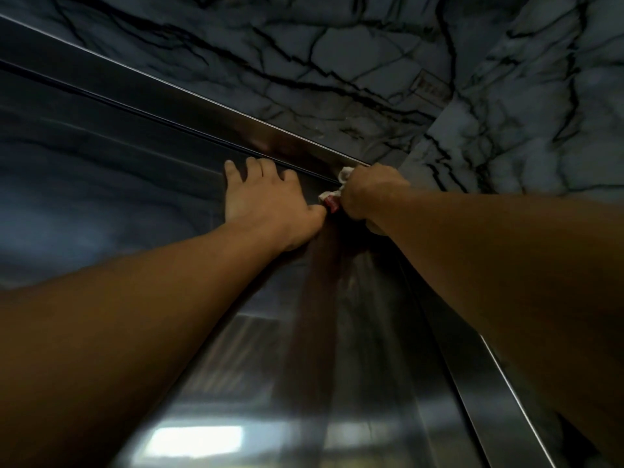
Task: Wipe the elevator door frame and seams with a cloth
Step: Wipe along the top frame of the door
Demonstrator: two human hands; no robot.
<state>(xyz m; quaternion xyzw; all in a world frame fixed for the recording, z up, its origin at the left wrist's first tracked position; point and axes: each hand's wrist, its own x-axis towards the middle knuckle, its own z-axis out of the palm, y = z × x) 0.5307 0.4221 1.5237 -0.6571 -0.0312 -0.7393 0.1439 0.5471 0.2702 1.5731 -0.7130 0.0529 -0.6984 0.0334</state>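
1. The left hand lies flat on the brushed steel elevator door, fingers straight and spread.
2. The right hand clamps its fingers on a crumpled white cloth, pressed into the door frame's upper right corner, below the grey-veined marble wall.

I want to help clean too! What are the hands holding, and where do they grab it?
The right hand grips a bunched white cloth around its middle. The left hand holds nothing; it rests flat on the elevator door.

Left hand flat, fingers spread; right hand clenched.
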